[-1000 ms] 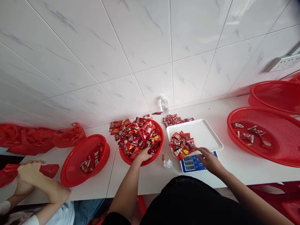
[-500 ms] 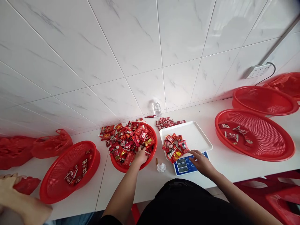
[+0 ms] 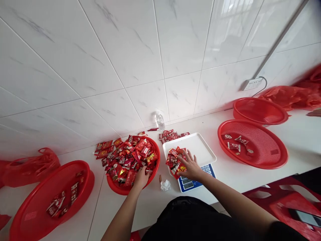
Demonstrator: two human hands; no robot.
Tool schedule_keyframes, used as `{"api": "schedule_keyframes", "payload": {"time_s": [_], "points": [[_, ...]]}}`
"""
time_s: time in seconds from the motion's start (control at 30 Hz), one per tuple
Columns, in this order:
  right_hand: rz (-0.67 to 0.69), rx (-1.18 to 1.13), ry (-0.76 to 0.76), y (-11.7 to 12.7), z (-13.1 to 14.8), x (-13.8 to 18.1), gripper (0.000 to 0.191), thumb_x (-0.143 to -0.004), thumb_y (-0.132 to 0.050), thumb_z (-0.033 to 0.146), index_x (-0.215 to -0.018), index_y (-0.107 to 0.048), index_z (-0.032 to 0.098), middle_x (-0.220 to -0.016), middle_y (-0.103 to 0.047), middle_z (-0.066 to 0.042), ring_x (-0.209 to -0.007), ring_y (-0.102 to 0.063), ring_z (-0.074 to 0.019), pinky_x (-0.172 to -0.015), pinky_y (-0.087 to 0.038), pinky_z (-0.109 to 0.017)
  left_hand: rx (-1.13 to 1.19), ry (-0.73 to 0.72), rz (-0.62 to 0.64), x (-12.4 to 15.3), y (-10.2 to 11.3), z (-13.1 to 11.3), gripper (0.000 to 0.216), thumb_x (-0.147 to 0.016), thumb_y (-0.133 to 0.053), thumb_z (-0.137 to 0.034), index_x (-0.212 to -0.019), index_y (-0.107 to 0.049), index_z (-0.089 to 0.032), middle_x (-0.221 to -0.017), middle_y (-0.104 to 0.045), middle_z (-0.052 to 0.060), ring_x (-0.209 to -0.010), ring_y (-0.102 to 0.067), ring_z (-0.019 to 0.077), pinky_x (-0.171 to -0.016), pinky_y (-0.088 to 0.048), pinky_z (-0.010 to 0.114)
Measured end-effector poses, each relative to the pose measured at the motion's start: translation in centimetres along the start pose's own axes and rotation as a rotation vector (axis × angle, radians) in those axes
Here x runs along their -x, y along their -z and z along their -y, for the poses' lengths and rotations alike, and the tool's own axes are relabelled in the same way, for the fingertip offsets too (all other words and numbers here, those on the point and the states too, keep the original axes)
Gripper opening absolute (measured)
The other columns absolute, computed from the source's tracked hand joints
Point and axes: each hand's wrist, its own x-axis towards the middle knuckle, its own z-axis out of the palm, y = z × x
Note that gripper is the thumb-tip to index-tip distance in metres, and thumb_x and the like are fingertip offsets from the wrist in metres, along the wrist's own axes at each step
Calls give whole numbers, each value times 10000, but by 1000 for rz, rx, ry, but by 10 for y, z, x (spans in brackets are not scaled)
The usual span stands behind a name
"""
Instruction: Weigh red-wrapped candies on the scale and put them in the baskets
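My left hand (image 3: 141, 177) reaches into a round red plastic basket (image 3: 119, 191) heaped with small red snack packets (image 3: 129, 155). Its fingertips dip among the packets at the near right side, so their grip is partly hidden. My right hand (image 3: 192, 166) lies with fingers spread over a small pile of red and gold packets (image 3: 173, 160). That pile sits at the left end of a white tray (image 3: 198, 145) on a blue digital scale (image 3: 187, 184). The palm partly covers the packets and the scale's keys.
Loose packets (image 3: 104, 149) lie left of the basket, and more packets (image 3: 170, 135) behind the tray. A clear bottle (image 3: 159, 121) stands by the tiled wall. Crumpled tissue (image 3: 165, 185) lies between basket and scale. Red baskets (image 3: 253, 144) stand right, another basket (image 3: 82, 165) left.
My right hand has moved left from the tray's front edge onto the packets, its fingers spreading. My left hand stays in the basket. The view has shifted right.
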Motion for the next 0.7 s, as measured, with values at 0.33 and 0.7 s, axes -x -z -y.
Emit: {"api": "schedule_keyframes", "payload": {"time_s": [0.33,0.7], "points": [[82,107,220,8,-3,-54,778,-661,-547,683,-1346,-335,383,-1494,-207,-61,-1331,-74,-400,-961,-93,-682,192,-226,-431,12,-5,-7,305,-773,-421,-428,-942,-587,-236,-1116,-521,105,-1082,-491,259,-940,-410,402],[-195,-280,243,-2,-26,-47,294,-829,-501,315,-1086,-632,258,-1175,-588,-70,-1085,-483,-243,-966,-361,-393,292,-312,-316,46,-4,-55,247,-824,-387,-308,-914,-603,-230,-1044,-584,61,-1043,-531,209,-940,-421,329]]}}
